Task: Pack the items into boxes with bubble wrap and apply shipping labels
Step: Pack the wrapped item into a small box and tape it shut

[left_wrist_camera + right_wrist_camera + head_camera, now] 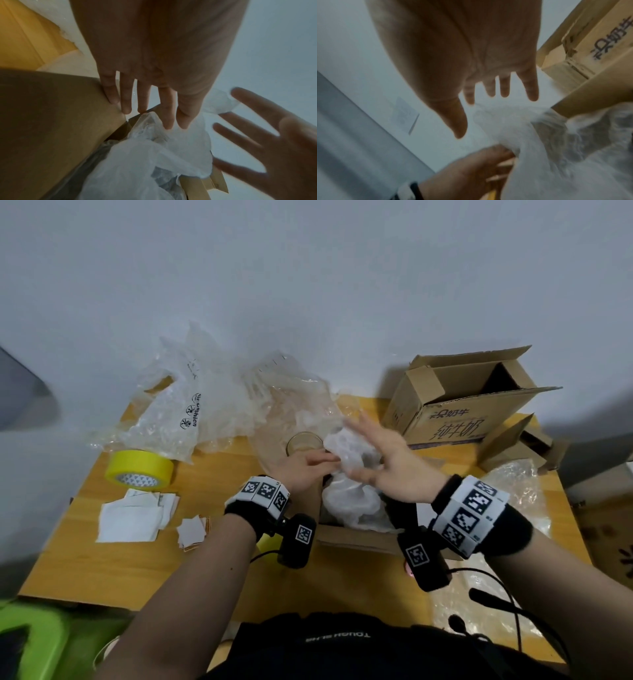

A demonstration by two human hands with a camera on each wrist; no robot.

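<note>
A small cardboard box (356, 540) stands open at the table's near middle, with crumpled white bubble wrap (349, 498) bulging out of it. My left hand (308, 463) lies flat with straight fingers on the box's left flap (51, 121), its fingertips touching the wrap (154, 155). My right hand (383, 455) hovers over the wrap with fingers spread, palm down, holding nothing. The wrist views show the same: left hand (169, 115) on the flap edge, right hand (488, 93) spread above the wrap (539, 142). A glass jar (305, 443) stands just behind the box.
A yellow tape roll (138, 470) and white label sheets (133, 518) lie at the left. Clear air-cushion plastic (212, 402) is heaped at the back. A larger open carton (462, 405) sits at the back right, with more bubble wrap (513, 484) in front of it.
</note>
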